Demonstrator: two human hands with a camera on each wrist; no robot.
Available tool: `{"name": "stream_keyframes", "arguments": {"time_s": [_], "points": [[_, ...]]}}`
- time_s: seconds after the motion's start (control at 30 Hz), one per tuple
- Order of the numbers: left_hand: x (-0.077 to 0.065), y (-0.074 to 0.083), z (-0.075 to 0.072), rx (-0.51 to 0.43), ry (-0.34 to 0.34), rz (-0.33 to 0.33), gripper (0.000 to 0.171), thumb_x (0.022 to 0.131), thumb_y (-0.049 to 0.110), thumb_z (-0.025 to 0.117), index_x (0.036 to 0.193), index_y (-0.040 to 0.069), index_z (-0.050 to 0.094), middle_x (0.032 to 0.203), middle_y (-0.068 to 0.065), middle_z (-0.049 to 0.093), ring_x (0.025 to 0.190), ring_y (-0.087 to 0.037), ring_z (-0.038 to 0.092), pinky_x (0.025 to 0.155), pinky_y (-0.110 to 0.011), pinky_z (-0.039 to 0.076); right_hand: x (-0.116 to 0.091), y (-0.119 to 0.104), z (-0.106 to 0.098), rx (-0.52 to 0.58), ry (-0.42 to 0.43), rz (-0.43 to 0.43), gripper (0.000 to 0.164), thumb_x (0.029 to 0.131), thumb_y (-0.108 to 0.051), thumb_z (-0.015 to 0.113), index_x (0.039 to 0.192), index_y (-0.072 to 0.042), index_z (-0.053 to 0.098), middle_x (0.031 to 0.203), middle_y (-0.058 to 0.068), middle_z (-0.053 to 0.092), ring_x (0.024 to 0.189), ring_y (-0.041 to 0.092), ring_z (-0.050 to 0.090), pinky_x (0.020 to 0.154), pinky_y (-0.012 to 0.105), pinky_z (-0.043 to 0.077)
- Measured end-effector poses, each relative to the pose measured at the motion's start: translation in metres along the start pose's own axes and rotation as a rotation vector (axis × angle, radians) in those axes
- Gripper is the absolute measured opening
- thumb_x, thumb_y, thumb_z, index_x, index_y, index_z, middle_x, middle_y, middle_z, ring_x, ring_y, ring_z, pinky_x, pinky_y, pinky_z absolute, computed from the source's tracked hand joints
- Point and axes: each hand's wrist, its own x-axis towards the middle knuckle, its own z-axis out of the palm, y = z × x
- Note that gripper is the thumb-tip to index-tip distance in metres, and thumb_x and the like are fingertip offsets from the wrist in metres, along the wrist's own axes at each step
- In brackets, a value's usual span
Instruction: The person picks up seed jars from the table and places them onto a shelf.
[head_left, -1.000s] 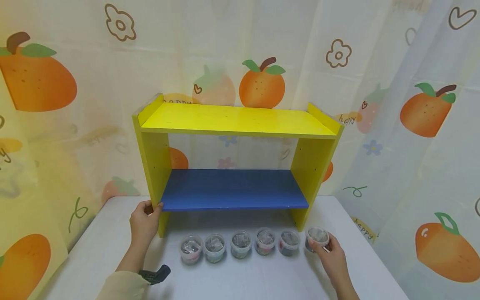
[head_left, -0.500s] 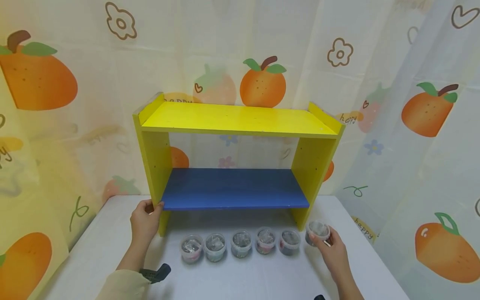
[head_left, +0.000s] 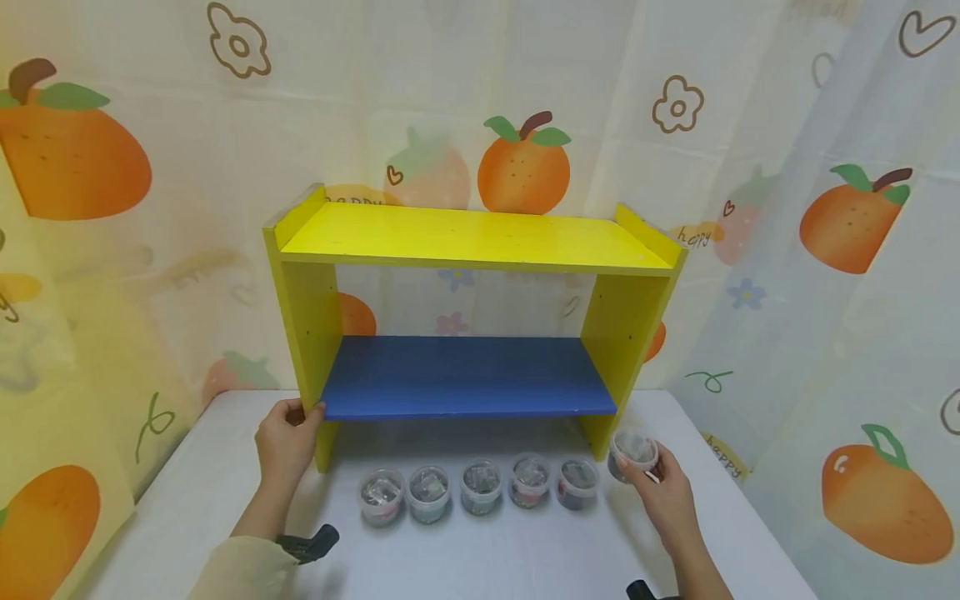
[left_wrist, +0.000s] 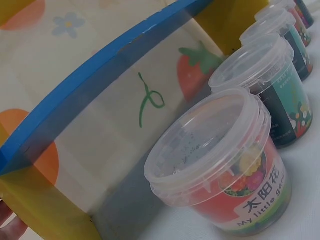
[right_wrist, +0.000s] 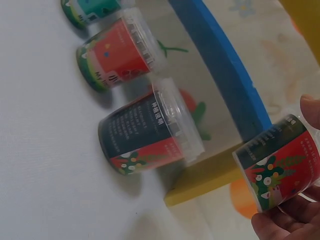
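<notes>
My right hand (head_left: pixel 666 492) grips a small lidded plastic tub (head_left: pixel 634 450) with a red and black printed label, just right of the shelf's right foot. In the right wrist view this tub (right_wrist: pixel 280 165) is tilted between thumb and fingers, above the table. At the left, my left hand (head_left: pixel 287 442) holds the yellow side panel of a small shelf unit (head_left: pixel 307 333), thumb on its front edge near the blue board (head_left: pixel 472 379). A row of several similar tubs stands before the shelf, from a pink one (head_left: pixel 381 497) to a dark one (head_left: pixel 577 485).
The shelf unit has a yellow top board (head_left: pixel 465 237). It stands on a white-covered table (head_left: pixel 465 567) against a curtain (head_left: pixel 420 108) printed with fruit. Black straps show at both wrists, one of them a left wrist strap (head_left: pixel 309 546).
My right hand has raised its tub slightly and moved it a little away from me, close to the shelf's right foot. My left hand stays on the side panel.
</notes>
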Motion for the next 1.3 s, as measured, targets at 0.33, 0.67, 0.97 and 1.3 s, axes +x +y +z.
{"name": "stream_keyframes", "arguments": {"time_s": [0.33,0.67,0.97,1.3], "points": [[0.001,0.003,-0.001,0.002,0.051,-0.020,0.043,0.087,0.040,0.073,0.098,-0.001,0.066,0.093,-0.020,0.070,0.079,-0.029,0.065,0.054,-0.015,0.044,0.000,-0.004,0.002,0.002,-0.009,-0.018,0.098,0.083,-0.058,0.070,0.153,-0.005,0.027,0.157,0.020,0.032,0.145,0.039,0.028,0.112,0.050,0.035],[-0.001,0.001,0.002,-0.011,0.074,-0.029,0.041,0.087,0.038,0.073,0.097,-0.001,0.066,0.092,-0.021,0.070,0.076,-0.027,0.064,0.052,-0.017,0.044,0.002,-0.011,0.001,0.002,-0.015,-0.035,0.097,0.083,-0.057,0.070,0.153,-0.006,0.026,0.157,0.019,0.033,0.145,0.037,0.031,0.111,0.050,0.036],[-0.002,0.003,0.003,-0.037,0.073,-0.017,0.040,0.088,0.036,0.072,0.099,-0.002,0.065,0.093,-0.021,0.069,0.081,-0.030,0.065,0.053,-0.015,0.044,0.005,-0.020,0.000,0.016,-0.024,-0.063,0.093,0.084,-0.055,0.070,0.153,-0.009,0.028,0.156,0.016,0.035,0.144,0.035,0.033,0.111,0.048,0.036],[-0.001,0.002,0.006,-0.050,0.081,-0.009,0.037,0.088,0.034,0.073,0.098,-0.002,0.066,0.093,-0.019,0.069,0.082,-0.028,0.064,0.056,-0.011,0.042,0.009,-0.033,0.008,0.032,-0.037,-0.105,0.089,0.083,-0.055,0.071,0.151,-0.012,0.033,0.153,0.013,0.039,0.140,0.032,0.038,0.110,0.047,0.037]]}}
